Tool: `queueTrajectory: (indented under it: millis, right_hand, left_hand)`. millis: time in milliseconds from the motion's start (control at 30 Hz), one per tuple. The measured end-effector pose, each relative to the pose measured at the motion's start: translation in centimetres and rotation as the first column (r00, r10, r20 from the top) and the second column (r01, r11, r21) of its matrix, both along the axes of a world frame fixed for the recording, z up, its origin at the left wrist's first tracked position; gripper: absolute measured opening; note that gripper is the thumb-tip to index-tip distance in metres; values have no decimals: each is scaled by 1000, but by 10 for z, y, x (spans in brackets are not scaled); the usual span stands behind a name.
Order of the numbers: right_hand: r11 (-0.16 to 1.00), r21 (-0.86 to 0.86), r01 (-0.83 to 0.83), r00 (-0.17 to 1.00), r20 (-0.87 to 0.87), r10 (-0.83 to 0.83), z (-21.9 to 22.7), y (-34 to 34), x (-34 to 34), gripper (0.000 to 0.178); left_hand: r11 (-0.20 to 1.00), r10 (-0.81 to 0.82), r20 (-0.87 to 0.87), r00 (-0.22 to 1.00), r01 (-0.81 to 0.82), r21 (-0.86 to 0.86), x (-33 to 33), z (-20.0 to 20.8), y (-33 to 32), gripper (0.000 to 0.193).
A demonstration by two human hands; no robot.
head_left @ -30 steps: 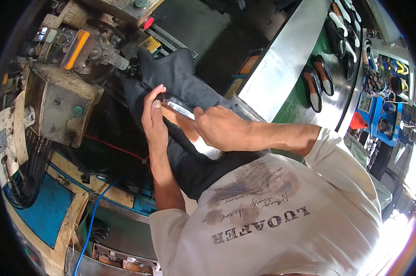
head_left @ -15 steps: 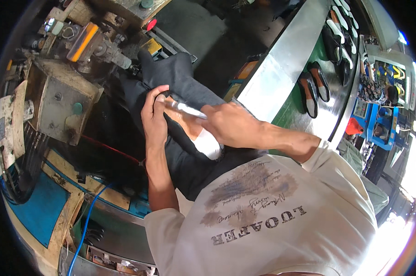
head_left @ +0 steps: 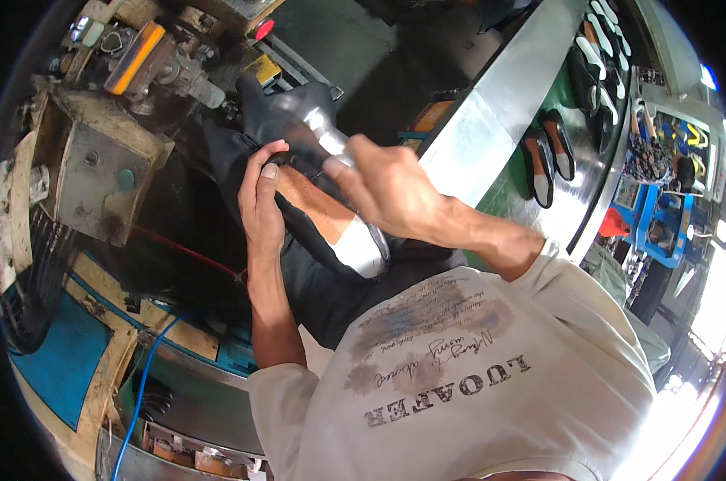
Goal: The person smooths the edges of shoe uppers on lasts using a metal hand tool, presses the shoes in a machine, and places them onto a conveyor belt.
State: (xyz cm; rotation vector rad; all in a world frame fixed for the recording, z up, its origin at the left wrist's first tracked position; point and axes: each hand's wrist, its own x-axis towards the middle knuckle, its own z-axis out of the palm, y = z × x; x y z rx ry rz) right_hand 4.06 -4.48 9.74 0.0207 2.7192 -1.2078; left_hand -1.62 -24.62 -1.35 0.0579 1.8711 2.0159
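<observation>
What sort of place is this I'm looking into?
Most likely a shoe workshop or factory floor: the left hand grips a shoe on the person's lap, more shoes lie off to the right, and a grimy machine stands on the left.

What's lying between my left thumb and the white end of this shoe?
The head view shows the shoe's tan section between your left thumb and the white end.

From here I see the left hand (head_left: 260,200) clasping the far end of a black shoe with a tan-and-white insole (head_left: 319,207); the right hand (head_left: 395,191) grips a blurred, shiny silver metal tool (head_left: 324,135). Two dark shoes (head_left: 539,164) lie rightward on a green metal-edged bench (head_left: 503,186).
</observation>
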Motion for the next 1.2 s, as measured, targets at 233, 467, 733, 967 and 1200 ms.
queueTrajectory:
  millis: [233,467,733,967,1200]
  right_hand:
    - [965,186,-186,982,54,179,-17,1,-15,37]
    - [926,278,-256,963,158,219,-23,-5,-18,36]
    - [977,168,-135,989,-32,142,-21,1,-14,42]
    - [995,-70,-77,981,-186,63,9,11,-28,28]
    - [954,129,-271,962,13,271,-24,20,-35,42]
  left_hand:
    - [999,-31,-16,999,30,-39,-4,-6,1,38]
    - [997,-47,-30,998,46,-57,2,-13,-4,41]
    - [998,-48,-51,998,46,-44,3,0,-1,42]
    - [996,-61,-77,995,56,-64,4,9,-5,47]
    - [995,-77,-67,995,73,-64,-1,-13,-7,53]
